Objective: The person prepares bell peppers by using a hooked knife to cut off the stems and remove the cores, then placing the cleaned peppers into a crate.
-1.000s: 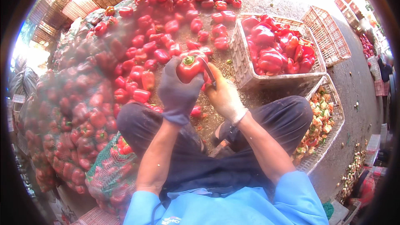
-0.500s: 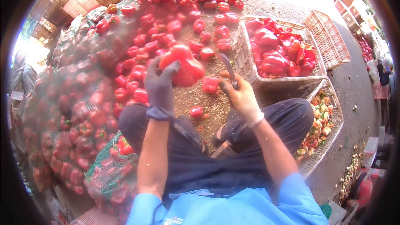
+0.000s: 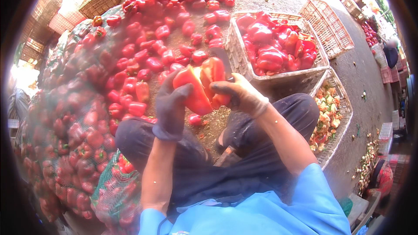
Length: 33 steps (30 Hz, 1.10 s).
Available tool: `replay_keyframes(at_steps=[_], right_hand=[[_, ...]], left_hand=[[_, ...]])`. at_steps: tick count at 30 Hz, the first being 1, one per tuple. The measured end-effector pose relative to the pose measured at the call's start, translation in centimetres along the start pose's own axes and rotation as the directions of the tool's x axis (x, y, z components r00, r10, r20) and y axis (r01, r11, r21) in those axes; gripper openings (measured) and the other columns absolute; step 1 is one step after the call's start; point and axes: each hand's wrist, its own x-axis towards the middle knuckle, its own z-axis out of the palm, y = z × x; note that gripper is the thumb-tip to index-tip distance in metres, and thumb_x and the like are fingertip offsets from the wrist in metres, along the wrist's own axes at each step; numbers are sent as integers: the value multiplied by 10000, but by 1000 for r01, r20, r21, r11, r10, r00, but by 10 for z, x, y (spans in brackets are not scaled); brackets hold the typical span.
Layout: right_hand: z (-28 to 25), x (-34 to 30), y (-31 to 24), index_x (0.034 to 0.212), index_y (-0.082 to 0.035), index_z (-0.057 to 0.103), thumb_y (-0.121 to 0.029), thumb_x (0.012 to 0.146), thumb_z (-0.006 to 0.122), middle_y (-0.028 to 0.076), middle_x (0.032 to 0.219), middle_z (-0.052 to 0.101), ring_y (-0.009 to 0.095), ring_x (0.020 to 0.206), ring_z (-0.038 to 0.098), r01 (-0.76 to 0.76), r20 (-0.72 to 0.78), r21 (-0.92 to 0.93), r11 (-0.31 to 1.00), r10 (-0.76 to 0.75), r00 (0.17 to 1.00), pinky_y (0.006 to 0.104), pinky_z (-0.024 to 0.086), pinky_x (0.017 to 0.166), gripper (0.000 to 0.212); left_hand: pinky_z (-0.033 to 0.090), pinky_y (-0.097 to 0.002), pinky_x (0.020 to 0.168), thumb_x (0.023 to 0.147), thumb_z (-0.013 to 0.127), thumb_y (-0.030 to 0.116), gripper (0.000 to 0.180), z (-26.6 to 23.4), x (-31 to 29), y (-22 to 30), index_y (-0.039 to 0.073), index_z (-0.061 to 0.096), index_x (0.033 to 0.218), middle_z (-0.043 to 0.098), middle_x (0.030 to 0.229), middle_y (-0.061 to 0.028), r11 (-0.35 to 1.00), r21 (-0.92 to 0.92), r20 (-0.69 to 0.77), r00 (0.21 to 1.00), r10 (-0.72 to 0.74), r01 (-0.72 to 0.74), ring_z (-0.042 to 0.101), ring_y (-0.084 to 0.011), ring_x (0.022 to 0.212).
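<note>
My left hand, in a dark glove, is closed on a red bell pepper in front of my knees. The pepper is split open, with a pale inner edge showing along the gap. My right hand, in a glove with a pale cuff, is closed on a curved knife whose blade points up and away from me. Its thumb also presses on the right-hand part of the pepper. The knife's handle is mostly hidden in the fingers.
A crate of red peppers stands ahead to the right, with a tilted crate behind it. A crate of trimmed cores sits by my right knee. Loose peppers spread ahead; netted sacks of peppers line the left.
My right hand has come up and left to the pepper with the knife. The pepper, whole before, is now split open between both hands. The view has shifted slightly.
</note>
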Motion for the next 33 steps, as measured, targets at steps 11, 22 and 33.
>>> replay_keyframes(at_steps=[11,22,33], right_hand=[[-41,0,-37,1169,19,726,-169,883,860,59,936,762,130,746,730,40,13,-369,928,-38,999,270,573,641,367],[-66,-38,-123,1135,-14,771,-227,950,832,-32,847,703,29,699,588,275,-201,-603,749,-476,856,212,458,626,288],[-215,-28,-120,1124,-52,713,-187,983,787,54,809,697,190,723,714,218,-218,32,975,-206,954,312,598,683,210]], left_hand=[[509,-444,1084,862,903,389,705,13,-3,1,46,559,1372,634,1255,-117,856,118,224,854,471,-503,633,-284,1161],[570,-421,1074,861,913,158,728,-16,-14,-3,10,561,1481,690,1361,-138,897,382,-30,967,255,-224,704,-278,1235],[494,-570,1163,1084,553,420,612,-3,5,-10,75,504,1588,611,1528,-153,873,-458,208,975,-79,168,587,-385,1410]])
